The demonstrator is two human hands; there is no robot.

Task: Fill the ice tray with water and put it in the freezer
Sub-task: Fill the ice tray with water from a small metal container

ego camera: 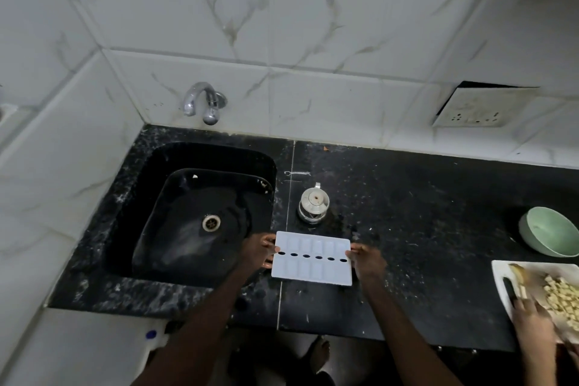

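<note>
A white ice tray (311, 258) with two rows of compartments and a middle line of dark oval holes lies flat over the black counter, just right of the sink. My left hand (257, 252) grips its left short edge. My right hand (366, 262) grips its right short edge. Whether the compartments hold water cannot be told. The black sink (150, 197) with a round metal drain lies to the left. A chrome tap (203, 102) juts from the tiled wall above the sink's back edge. No freezer is in view.
A small lidded metal pot (314, 204) stands on the counter (423, 216) just behind the tray. At the right are a green bowl (549, 232) and a white cutting board (501, 279) with chopped pieces, where another person's hand (529, 320) rests by a knife. A wall socket (476, 110) is at upper right.
</note>
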